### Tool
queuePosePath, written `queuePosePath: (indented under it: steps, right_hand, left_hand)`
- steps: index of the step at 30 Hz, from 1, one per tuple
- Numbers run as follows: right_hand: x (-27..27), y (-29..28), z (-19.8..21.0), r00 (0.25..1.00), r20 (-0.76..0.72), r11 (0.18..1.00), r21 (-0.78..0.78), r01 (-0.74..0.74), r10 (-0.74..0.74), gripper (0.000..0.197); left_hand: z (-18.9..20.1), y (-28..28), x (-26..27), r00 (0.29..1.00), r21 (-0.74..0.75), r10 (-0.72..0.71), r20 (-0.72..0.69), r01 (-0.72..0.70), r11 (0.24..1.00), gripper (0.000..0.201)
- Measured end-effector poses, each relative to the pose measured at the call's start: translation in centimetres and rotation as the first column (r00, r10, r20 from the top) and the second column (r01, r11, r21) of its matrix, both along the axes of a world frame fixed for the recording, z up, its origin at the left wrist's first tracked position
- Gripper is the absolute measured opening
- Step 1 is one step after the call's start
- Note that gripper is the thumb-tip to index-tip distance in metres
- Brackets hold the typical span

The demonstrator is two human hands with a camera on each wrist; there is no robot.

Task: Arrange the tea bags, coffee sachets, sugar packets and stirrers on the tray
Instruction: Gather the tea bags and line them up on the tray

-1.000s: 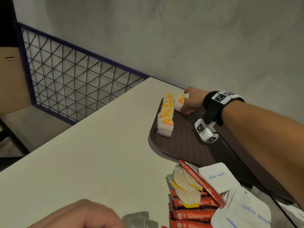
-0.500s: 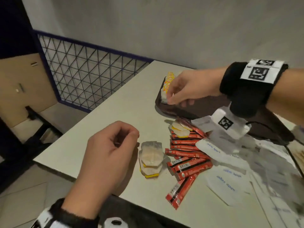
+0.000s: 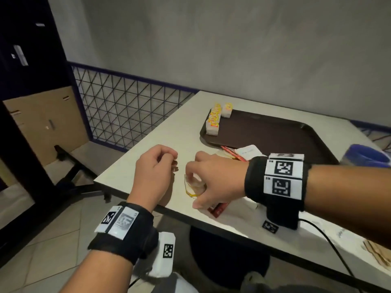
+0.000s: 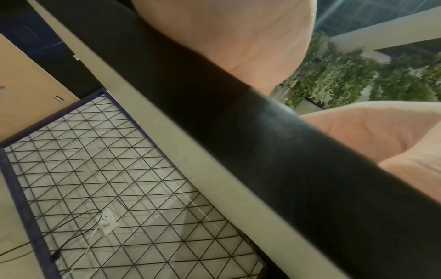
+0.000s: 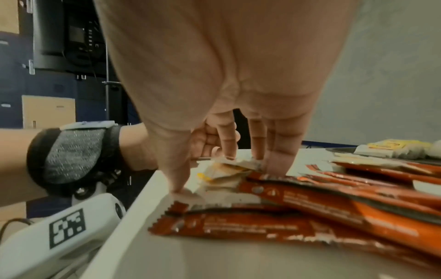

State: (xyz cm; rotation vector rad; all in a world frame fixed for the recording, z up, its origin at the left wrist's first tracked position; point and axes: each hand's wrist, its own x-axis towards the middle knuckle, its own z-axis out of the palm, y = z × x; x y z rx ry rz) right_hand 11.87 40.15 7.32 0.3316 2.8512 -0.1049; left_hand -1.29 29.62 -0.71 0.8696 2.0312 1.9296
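Note:
A small pile of loose tea bags (image 3: 193, 188) lies near the table's front edge. My right hand (image 3: 193, 190) arches over the pile. Its fingertips (image 5: 274, 166) press on top of the tea bags (image 5: 229, 169), and the thumb (image 5: 179, 181) touches the table at their near edge. My left hand (image 3: 169, 163) rests just left of the pile, loosely curled, with nothing seen in it. On the brown tray (image 3: 275, 136), a row of yellow-tagged tea bags (image 3: 213, 122) lines the left edge, with one more tea bag (image 3: 226, 109) beside it. Red coffee sachets (image 5: 322, 203) lie under and right of my right hand.
White sugar packets (image 3: 247, 150) and more red sachets (image 3: 232, 153) lie by the tray's front edge. Wooden stirrers (image 3: 378, 253) sit at the table's near right. A blue object (image 3: 366, 157) stands right of the tray. In the left wrist view the table edge (image 4: 238, 132) fills the frame.
My right hand left the tea bags on the tray and came back to the loose pile near the front edge. My left hand stayed beside that pile.

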Motion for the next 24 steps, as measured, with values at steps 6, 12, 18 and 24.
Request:
queuePosePath:
  steps: [6, 12, 18, 24]
  right_hand:
    - [-0.4, 0.3, -1.3, 0.99, -0.138, 0.999, 0.005, 0.039, -0.038, 0.038]
    - [-1.1, -0.4, -1.6, 0.988, -0.139, 0.979, 0.199, -0.043, 0.072, 0.031]
    - [-1.6, -0.4, -1.7, 0.988, -0.107, 0.961, 0.264, -0.082, 0.114, 0.029]
    - [-1.2, 0.8, -0.4, 0.956, -0.284, 0.997, -0.001, 0.077, -0.074, 0.038]
  left_hand:
    - [0.4, -0.1, 0.4, 1.0, -0.038, 0.011, -0.028, -0.012, 0.999, 0.023]
    - [0.6, -0.2, 0.7, 0.999, -0.043, -0.015, -0.03, 0.014, 0.999, 0.019]
    - [0.6, -0.3, 0.5, 0.997, 0.001, -0.054, 0.058, 0.054, 0.999, 0.022]
    - [0.5, -0.1, 0.5, 0.992, 0.011, -0.054, 0.118, 0.053, 0.999, 0.026]
